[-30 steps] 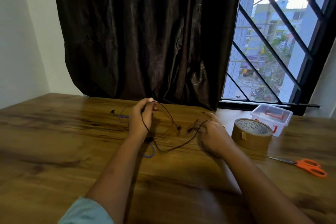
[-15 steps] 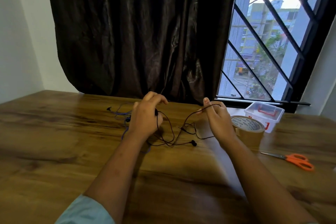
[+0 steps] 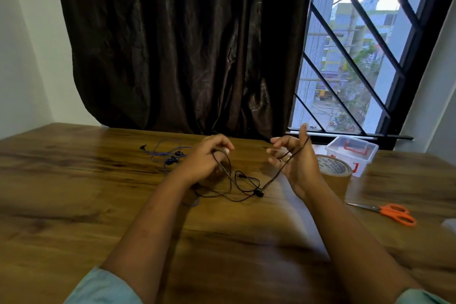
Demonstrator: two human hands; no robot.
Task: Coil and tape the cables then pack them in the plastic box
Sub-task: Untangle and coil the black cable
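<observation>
Coiling the black cable [image 3: 258, 192], centre frame: pinched in the curled fingers of the left hand [image 3: 204, 163], draped over the spread-open right hand [image 3: 298, 168], slack on the table [image 3: 74, 192]. Next, probably winding even loops; tape [image 3: 333, 168] and box [image 3: 352, 150] waiting at right.

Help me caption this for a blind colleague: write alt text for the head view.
The left hand pinches a black cable that drapes across the open right hand above a wooden table. A blue cable, tape roll, plastic box and orange scissors lie on it.
</observation>
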